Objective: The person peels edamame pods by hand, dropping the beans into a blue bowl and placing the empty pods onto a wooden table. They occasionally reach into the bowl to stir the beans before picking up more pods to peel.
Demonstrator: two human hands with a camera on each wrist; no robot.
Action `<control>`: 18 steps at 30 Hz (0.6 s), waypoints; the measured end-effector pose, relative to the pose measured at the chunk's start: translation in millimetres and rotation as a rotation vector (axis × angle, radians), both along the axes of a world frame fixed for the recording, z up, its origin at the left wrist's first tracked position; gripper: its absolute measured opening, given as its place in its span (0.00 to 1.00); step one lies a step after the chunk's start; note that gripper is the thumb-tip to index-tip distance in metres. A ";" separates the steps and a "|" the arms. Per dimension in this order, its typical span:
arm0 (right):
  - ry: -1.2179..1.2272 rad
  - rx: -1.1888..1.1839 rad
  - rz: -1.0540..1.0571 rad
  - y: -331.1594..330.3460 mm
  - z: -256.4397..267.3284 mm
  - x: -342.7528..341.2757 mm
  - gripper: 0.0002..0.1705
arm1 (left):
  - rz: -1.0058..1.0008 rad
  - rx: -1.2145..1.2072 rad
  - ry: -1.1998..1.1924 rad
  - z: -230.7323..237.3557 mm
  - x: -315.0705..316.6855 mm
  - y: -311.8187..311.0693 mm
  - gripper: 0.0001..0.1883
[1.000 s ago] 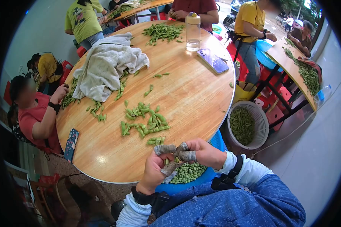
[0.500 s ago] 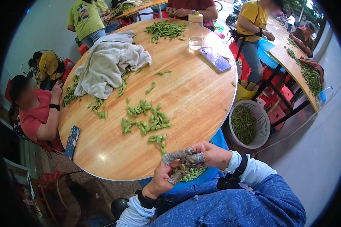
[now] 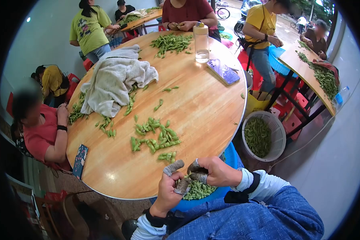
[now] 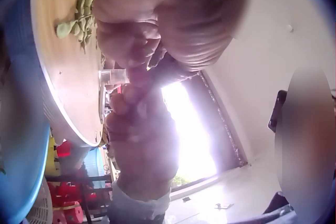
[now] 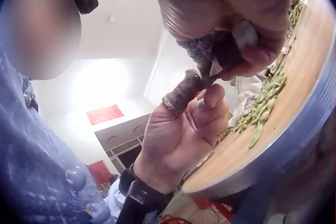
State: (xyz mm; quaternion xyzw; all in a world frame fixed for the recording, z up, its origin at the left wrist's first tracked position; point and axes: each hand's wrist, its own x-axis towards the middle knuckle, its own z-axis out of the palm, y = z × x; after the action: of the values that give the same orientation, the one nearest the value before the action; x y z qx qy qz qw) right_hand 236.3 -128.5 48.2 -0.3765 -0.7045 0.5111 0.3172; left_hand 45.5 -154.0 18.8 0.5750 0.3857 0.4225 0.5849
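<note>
Busy room, round counter (image 3: 212,116), one small pod (image 3: 187,175) between two hands

Pale walls (image 3: 36,32) close the room on the left, and people (image 3: 90,30) stand and sit around the counter. Only the head view takes in the whole top: loose pods (image 3: 166,138) nearest the wearer, a crumpled cloth (image 3: 116,80) lying over more of them, a bottle (image 3: 201,46) upright near the far edge and a phone (image 3: 223,72) lying just beside it. The same view looks down on shelled beans (image 3: 198,191) in a blue basin (image 3: 230,158) below the near edge, with a white basket (image 3: 279,132) of pods to the right on the floor.

The left wrist view adds a glaring opening (image 4: 189,129) behind the hands, which are so dim there that their grip cannot be read. The right wrist view adds a red sheet (image 5: 105,115) and a white cabinet (image 5: 123,142), and shows the grip from below.

The left hand (image 3: 171,192) pinches the pod, thumb up against it, its wrapped index finger lifted away and the other fingers curled. The right hand (image 3: 218,172) pinches the pod between wrapped thumb and index finger. The two sets of fingertips nearly meet above the beans; the pod is mostly hidden among them.
</note>
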 end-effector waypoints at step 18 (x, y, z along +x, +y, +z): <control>0.051 0.388 -0.050 11.5 -1.6 -9.3 0.08 | 0.142 -0.247 -0.261 13.4 1.0 14.7 0.20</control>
State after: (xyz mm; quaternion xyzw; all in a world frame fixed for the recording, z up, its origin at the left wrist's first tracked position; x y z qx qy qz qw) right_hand 227.1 -117.0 46.6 -0.3125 -0.7720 0.3670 0.4144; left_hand 46.5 -139.4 32.2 0.4106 0.3950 0.4832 0.6647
